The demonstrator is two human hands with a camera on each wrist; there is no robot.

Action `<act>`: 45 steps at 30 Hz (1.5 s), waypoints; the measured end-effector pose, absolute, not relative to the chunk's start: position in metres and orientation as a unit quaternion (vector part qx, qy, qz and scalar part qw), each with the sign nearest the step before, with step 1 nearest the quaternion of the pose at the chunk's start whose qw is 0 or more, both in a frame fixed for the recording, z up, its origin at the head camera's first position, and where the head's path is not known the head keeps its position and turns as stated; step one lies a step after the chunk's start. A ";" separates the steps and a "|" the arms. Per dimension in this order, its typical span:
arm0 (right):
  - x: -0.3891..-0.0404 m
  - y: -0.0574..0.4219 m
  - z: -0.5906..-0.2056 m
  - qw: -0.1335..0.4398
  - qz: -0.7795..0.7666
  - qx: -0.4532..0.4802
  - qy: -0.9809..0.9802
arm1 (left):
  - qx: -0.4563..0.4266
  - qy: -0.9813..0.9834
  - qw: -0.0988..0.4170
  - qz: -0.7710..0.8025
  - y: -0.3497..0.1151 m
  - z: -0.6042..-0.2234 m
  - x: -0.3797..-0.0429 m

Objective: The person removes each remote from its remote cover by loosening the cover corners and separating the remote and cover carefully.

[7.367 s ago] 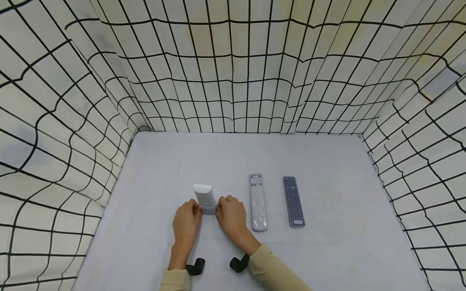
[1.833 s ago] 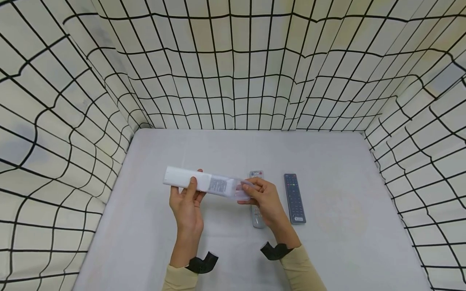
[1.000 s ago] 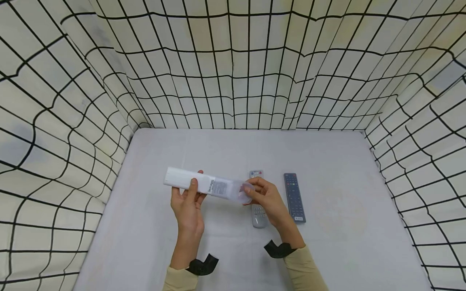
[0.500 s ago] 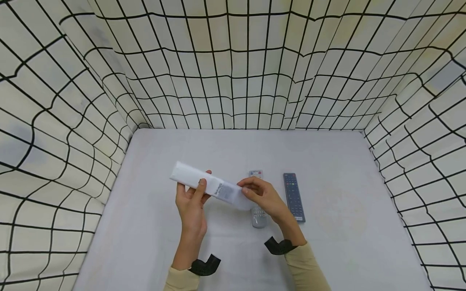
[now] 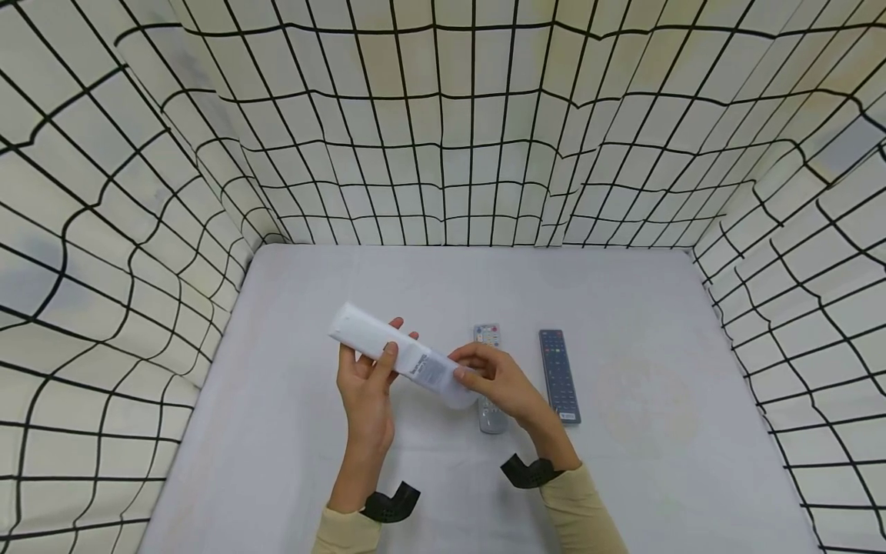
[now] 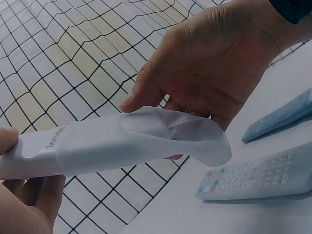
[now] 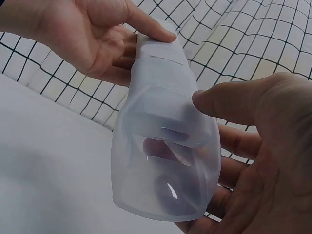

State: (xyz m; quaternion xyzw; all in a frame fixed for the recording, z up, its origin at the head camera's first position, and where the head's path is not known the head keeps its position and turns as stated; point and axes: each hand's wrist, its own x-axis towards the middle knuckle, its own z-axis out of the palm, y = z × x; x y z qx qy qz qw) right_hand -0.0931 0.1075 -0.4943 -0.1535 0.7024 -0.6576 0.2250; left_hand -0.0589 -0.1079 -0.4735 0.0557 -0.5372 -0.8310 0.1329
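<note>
In the head view a white remote control (image 5: 367,327), printed back showing, slants down to the right above the table. A loose translucent sleeve (image 5: 457,394) covers its right end and extends past it. My left hand (image 5: 367,400) grips the bare part, thumb on the back and fingers beneath. My right hand (image 5: 504,385) pinches the sleeve's side near its free end. In the left wrist view the sleeve (image 6: 107,144) reaches close to the printed text. The right wrist view shows the sleeve's rounded end (image 7: 161,200) sticking out with no remote inside it.
A light grey remote control (image 5: 493,419) lies on the white table (image 5: 657,346), partly hidden behind my right hand. A dark remote control (image 5: 559,375) lies to its right. White walls with black netting (image 5: 443,138) enclose the table's back and sides.
The remote stood upright on the table between both hands, then was lifted and laid across them. Over the last second it has tilted, right end lower, and shifted slightly right.
</note>
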 end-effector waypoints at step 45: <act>-0.084 0.095 -0.500 0.209 -0.674 -0.117 0.699 | 0.050 -0.486 0.194 -0.851 -0.111 -0.474 -0.060</act>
